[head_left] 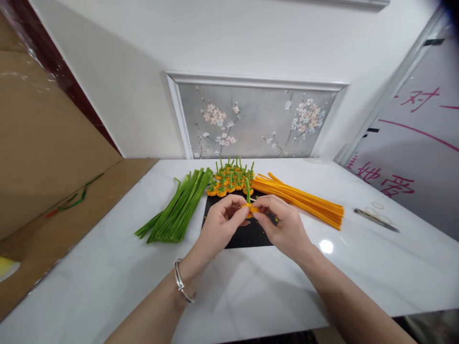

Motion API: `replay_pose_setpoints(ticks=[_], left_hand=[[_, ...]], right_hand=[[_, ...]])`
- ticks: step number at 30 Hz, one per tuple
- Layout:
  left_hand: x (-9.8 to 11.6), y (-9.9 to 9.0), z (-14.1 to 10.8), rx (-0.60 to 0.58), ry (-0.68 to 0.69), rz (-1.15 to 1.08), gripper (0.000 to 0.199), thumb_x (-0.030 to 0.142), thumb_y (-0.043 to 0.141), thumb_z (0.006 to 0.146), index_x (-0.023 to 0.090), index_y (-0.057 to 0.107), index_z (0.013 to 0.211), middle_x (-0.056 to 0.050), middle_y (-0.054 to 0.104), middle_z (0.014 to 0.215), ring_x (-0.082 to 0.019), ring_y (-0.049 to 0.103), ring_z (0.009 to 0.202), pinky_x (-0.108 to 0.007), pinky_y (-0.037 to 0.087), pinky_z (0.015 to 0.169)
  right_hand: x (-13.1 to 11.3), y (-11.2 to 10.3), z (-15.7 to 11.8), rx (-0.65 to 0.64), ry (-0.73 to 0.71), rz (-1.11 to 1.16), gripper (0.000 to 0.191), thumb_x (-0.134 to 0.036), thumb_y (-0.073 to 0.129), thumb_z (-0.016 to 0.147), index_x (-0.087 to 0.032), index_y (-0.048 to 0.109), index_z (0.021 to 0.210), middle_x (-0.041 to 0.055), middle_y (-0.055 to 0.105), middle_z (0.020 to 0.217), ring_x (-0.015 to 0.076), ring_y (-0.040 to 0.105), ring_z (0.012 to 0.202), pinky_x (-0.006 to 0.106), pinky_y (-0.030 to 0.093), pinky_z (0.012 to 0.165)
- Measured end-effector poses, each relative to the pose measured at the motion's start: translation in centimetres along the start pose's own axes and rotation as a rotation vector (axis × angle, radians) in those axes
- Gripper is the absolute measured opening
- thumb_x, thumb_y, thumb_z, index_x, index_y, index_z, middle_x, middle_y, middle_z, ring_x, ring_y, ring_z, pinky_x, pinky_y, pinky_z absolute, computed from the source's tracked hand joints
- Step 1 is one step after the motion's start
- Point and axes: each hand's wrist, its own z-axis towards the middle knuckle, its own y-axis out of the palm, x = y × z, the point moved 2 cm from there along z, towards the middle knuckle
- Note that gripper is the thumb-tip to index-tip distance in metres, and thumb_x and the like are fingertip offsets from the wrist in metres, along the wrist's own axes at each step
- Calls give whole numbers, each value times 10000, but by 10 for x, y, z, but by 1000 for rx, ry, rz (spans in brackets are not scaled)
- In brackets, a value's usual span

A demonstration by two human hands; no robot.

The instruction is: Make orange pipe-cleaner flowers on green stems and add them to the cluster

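Observation:
Between my two hands, above a black mat, is a small orange pipe-cleaner pumpkin with a green stem standing up from it. My left hand pinches its left side between thumb and fingers. On the other side, my right hand pinches it with thumb and forefinger. Just beyond my fingers stand several finished-looking orange pumpkins with green stems, grouped closely together. Part of the held pumpkin is covered by my fingertips.
A bundle of green pipe cleaners lies to the left, and a bundle of orange pipe cleaners to the right. Farther right are tweezers and thin rings. Cardboard borders the white table on the left; a wall rises behind.

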Motion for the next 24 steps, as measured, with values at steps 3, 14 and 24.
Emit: replay_pose_setpoints(ticks=[3, 14, 24], left_hand=[[0, 0, 1, -24, 37, 50, 134, 310, 656, 809, 182, 644, 845, -12, 598, 806, -138, 561, 736, -253, 552, 673], [0, 1, -5, 84, 407, 422, 93, 190, 572, 875, 206, 650, 923, -31, 658, 877, -155, 601, 796, -252, 471, 723], [-2, 1, -10, 170, 519, 413, 144, 174, 624, 837, 246, 713, 924, -55, 708, 942, -203, 647, 926, -313, 517, 814]], right_hand=[[2, 1, -1, -5, 68, 51, 94, -192, 570, 859, -214, 603, 944, 36, 632, 877, 156, 589, 743, 287, 521, 690], [-6, -3, 2, 24, 90, 78, 72, -223, 569, 870, -214, 612, 928, 55, 634, 916, 167, 614, 810, 238, 534, 593], [-5, -1, -2, 76, 55, 152, 99, -198, 569, 866, -229, 624, 943, 66, 621, 947, 183, 615, 824, 267, 576, 585]])
